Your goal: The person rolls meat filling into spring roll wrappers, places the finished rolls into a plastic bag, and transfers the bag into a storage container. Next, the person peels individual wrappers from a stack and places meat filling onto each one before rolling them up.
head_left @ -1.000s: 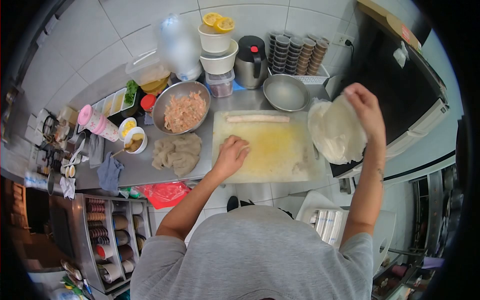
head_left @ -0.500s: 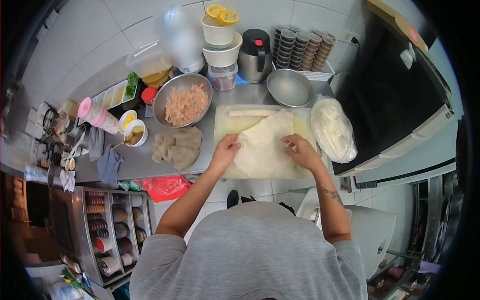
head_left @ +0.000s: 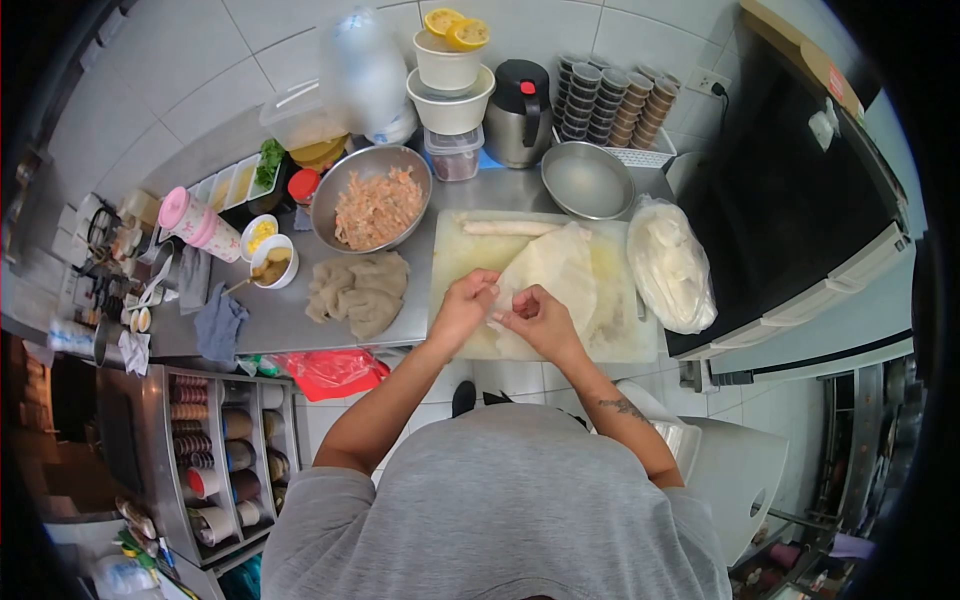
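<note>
A thin, pale wrapper sheet (head_left: 560, 270) lies on the cutting board (head_left: 628, 300), its left and near side partly covered by my hands. My left hand (head_left: 466, 308) is closed in a pinch at the sheet's left edge. Close beside it, my right hand (head_left: 542, 322) pinches the same edge, thumb and fingertips together. Exactly how much of the edge sits in each pinch is hard to see. Along the board's far side rests a slim, pale uncooked roll (head_left: 508, 228), its right end touching or just under the sheet.
A steel bowl of orange-flecked shredded filling (head_left: 378, 208) stands behind a crumpled brown cloth (head_left: 358, 293). Right of the board are a plastic bag of white wrappers (head_left: 672, 265) and a shallow metal bowl (head_left: 588, 180). Small white bowls (head_left: 273, 262) stand at left.
My right hand has moved left across the sheet to join my left hand. The sheet's left and near parts have been drawn up, baring more of the board at right and front.
</note>
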Motion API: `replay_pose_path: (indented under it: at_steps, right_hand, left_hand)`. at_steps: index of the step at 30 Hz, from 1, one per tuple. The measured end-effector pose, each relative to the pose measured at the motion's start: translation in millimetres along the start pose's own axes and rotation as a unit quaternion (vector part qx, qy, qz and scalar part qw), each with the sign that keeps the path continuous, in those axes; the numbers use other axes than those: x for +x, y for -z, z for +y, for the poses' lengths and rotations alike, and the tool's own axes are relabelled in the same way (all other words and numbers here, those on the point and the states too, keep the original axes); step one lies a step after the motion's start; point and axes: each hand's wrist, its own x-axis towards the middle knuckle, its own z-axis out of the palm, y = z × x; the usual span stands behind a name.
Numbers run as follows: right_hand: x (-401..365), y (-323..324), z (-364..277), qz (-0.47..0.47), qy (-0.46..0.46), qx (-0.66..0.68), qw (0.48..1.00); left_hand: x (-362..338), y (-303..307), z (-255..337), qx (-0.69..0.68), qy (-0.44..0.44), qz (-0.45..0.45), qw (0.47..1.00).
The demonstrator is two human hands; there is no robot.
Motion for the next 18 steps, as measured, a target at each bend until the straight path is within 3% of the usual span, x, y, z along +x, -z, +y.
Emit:
replay_pose_path:
  at_steps: [4, 10, 16, 18]
  right_hand:
    - [-5, -5, -13, 0.116, 0.041, -0.056, 0.991]
    - [-10, 32, -9, 0.163, 0.077, -0.026, 0.983]
    - [-10, 162, -8, 0.216, 0.054, 0.080, 0.972]
    - [-11, 210, -24, 0.260, 0.054, 0.050, 0.963]
  left_hand:
    - [-2, -8, 16, 0.030, 0.035, 0.002, 0.999]
    - [6, -3, -3, 0.128, -0.064, 0.055, 0.988]
    - [17, 38, -26, 0.138, -0.064, 0.150, 0.977]
    - [14, 46, -14, 0.118, 0.015, 0.161, 0.980]
